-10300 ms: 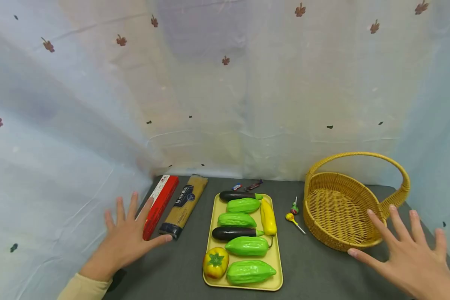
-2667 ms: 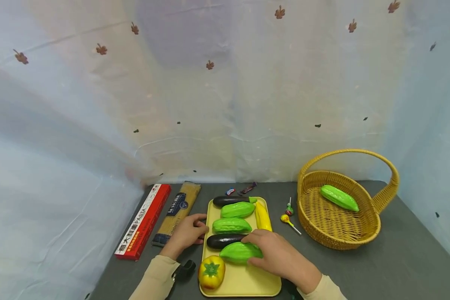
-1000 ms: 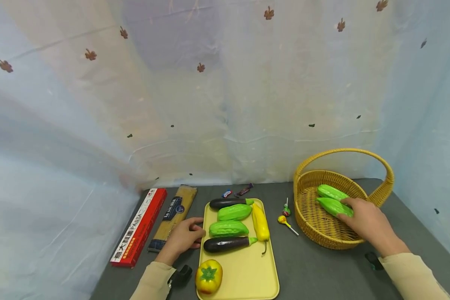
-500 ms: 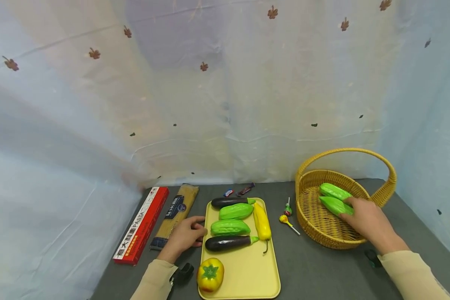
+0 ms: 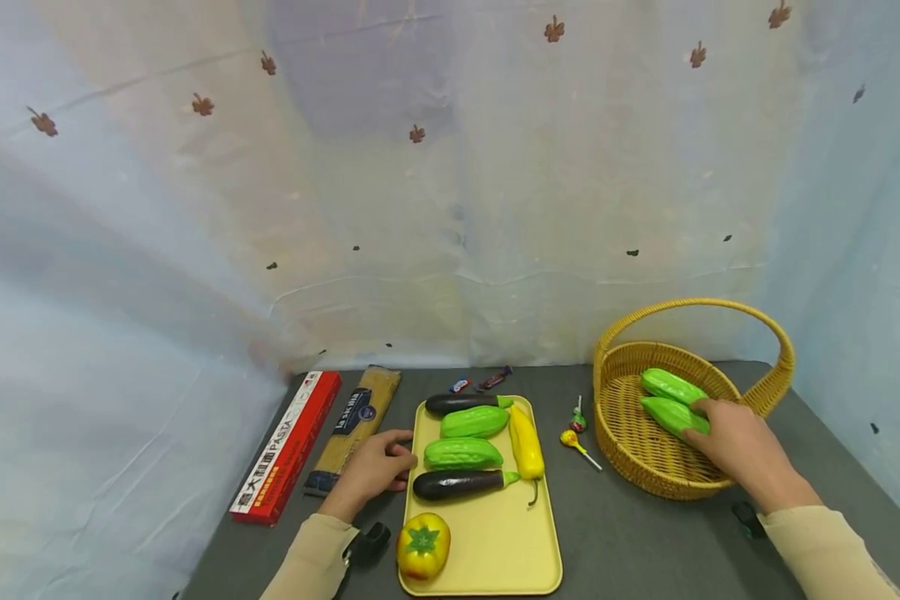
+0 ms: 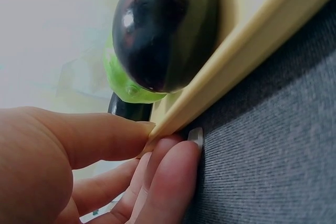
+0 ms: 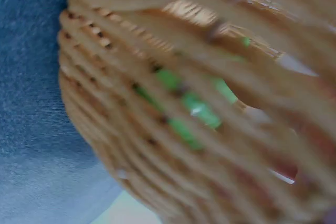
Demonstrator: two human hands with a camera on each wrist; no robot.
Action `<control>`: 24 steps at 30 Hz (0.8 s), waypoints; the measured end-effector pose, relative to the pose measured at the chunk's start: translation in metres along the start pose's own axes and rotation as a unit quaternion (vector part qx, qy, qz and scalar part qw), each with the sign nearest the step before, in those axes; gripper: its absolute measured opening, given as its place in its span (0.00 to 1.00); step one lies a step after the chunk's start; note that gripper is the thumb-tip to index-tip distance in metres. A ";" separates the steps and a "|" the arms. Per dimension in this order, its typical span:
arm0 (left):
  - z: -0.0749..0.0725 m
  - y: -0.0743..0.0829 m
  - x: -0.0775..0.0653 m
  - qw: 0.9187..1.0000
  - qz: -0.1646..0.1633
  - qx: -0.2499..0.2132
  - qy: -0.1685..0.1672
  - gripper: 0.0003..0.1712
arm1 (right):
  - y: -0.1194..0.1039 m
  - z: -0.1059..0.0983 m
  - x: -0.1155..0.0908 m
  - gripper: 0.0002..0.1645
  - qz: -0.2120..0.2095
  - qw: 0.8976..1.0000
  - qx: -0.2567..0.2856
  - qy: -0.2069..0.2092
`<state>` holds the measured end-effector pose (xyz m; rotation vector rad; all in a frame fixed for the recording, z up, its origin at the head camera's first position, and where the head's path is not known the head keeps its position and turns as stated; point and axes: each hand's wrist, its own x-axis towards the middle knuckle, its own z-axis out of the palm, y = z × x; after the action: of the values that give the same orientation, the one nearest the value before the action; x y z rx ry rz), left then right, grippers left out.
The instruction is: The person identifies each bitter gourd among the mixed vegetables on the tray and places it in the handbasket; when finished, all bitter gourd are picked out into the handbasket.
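My left hand (image 5: pixel 376 468) pinches the left rim of the yellow tray (image 5: pixel 495 558); in the left wrist view the thumb (image 6: pixel 110 137) lies over the rim and fingers are below it. My right hand (image 5: pixel 742 446) reaches into the wicker basket (image 5: pixel 622 458) and grips the right end of a green bitter melon (image 5: pixel 671 415). Beside it lies another bitter melon (image 5: pixel 667 383). The right wrist view shows mostly blurred basket weave (image 7: pixel 121 93), with green behind. On the tray are two eggplants (image 5: pixel 457 484), two more bitter melons (image 5: pixel 463 452), a yellow pepper (image 5: pixel 525 442) and a yellow persimmon-like fruit (image 5: pixel 423 546).
Left of the tray lie a red pasta box (image 5: pixel 287 450) and a spaghetti pack (image 5: pixel 356 425). Wrapped candies (image 5: pixel 493 379) lie behind it, and two lollipops (image 5: pixel 572 438) between tray and basket. The basket handle (image 5: pixel 693 302) arches above. A pale curtain (image 5: pixel 457 208) hangs behind.
Both hands were spread and apart from things at first. Two bitter melons have gone from tray to basket, the second carried by my right hand. Over the last second both hands have barely moved.
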<state>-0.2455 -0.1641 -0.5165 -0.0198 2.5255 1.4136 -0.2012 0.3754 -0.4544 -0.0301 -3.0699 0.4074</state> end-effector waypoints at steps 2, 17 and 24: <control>0.000 -0.001 0.000 1.000 -0.002 0.000 0.003 0.30 | -0.007 -0.003 -0.004 0.37 -0.001 1.000 0.003 0.011; 0.001 0.002 0.003 1.000 0.004 0.006 0.004 0.30 | -0.179 0.028 -0.013 0.24 -0.142 0.982 0.105 0.073; 0.000 0.001 0.002 1.000 0.008 -0.002 0.003 0.29 | -0.244 0.066 0.005 0.26 -0.220 0.964 0.148 0.022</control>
<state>-0.2477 -0.1633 -0.5163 -0.0040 2.5346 1.4259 -0.2122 0.1232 -0.4538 0.6265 -2.8139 0.8068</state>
